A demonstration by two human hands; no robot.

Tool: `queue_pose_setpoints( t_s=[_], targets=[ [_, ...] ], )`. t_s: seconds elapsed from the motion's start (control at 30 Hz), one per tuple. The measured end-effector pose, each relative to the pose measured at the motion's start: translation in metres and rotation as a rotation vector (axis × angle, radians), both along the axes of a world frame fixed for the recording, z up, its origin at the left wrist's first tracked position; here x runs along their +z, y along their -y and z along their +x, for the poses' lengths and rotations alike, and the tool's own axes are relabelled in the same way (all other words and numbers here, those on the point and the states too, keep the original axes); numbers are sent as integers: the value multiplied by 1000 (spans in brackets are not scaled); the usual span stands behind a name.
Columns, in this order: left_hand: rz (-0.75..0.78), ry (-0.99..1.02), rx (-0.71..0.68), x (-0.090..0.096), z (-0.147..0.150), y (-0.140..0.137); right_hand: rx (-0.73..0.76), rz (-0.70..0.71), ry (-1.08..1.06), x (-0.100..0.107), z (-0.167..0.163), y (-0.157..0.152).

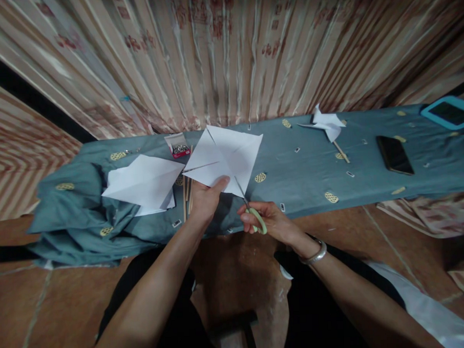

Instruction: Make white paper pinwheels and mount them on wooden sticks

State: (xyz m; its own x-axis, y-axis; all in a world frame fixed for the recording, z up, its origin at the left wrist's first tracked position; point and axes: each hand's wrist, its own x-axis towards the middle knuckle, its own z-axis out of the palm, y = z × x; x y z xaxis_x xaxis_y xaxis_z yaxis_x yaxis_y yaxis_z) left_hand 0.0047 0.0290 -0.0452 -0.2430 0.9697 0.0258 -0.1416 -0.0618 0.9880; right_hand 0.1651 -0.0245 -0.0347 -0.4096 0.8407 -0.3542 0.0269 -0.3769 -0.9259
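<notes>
A square white sheet of paper (pixel 231 148) is held up over the cloth, with slits running in from two of its corners. My left hand (pixel 208 195) pinches its lower left edge, thumb on top and fingers hidden underneath. In my right hand (pixel 270 219) is a pair of scissors (pixel 260 221) with light green handles. Their blades meet the paper at its near corner. Several thin wooden sticks (pixel 185 199) lie on the cloth beside my left hand, partly under the paper.
More white sheets (pixel 142 180) lie at the left. Behind the sticks stands a small open red box (pixel 181 150) of metal pieces. A paper pinwheel (pixel 327 126) on a stick, a dark phone (pixel 394 155) and a blue-framed tablet (pixel 450 112) rest rightward on the green cloth (pixel 308 165). A curtain hangs behind.
</notes>
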Motion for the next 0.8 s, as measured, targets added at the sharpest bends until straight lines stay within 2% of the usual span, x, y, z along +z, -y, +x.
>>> queue_pose_setpoints(
  t_s=[0.43, 0.8],
  targets=[
    [-17, 15, -59, 2, 4, 4, 4, 55, -4, -8, 4, 0],
    [-7, 27, -47, -1, 2, 3, -35, 9, -16, -9, 2, -1]
  ],
)
